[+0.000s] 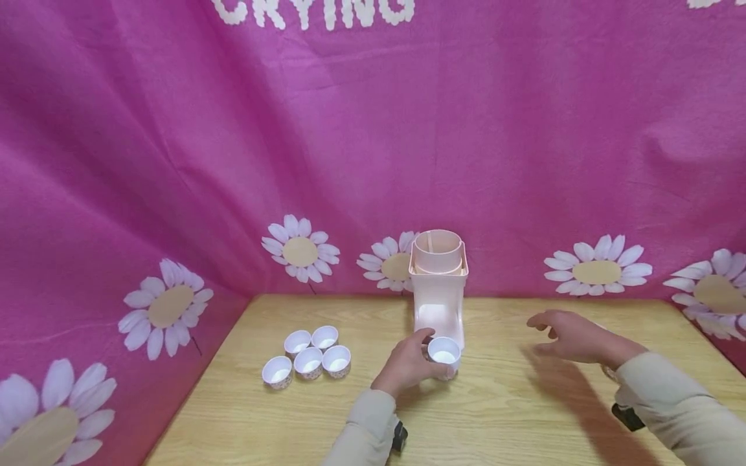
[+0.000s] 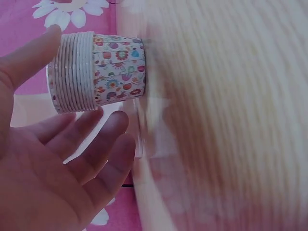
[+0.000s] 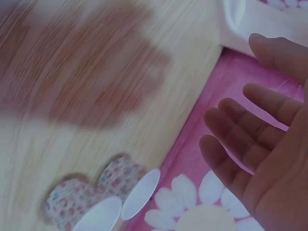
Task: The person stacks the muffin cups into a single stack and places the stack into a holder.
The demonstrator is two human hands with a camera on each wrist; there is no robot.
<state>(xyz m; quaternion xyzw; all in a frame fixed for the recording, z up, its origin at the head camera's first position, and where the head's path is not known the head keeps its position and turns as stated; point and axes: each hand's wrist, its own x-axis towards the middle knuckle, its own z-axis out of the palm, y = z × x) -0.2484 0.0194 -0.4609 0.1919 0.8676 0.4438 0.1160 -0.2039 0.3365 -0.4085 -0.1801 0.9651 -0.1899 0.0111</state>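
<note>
My left hand (image 1: 405,364) holds a stack of floral paper baking cups (image 2: 118,67) with white rims, thumb on one side and fingers on the other. In the left wrist view the base of the stack is right at the wooden table. The top cup (image 1: 444,353) opens upward in the head view, just in front of a pale pink plastic holder (image 1: 438,285) with a round tube on top. My right hand (image 1: 577,338) hovers over the right of the table, with nothing in its spread, relaxed fingers (image 3: 231,120).
Several white paper cups (image 1: 307,359) with patterned sides stand grouped on the left of the table (image 1: 495,427). In the right wrist view, two patterned cups (image 3: 120,180) stand near the table edge, mostly hidden behind the right arm in the head view. A magenta daisy cloth (image 1: 495,149) hangs behind.
</note>
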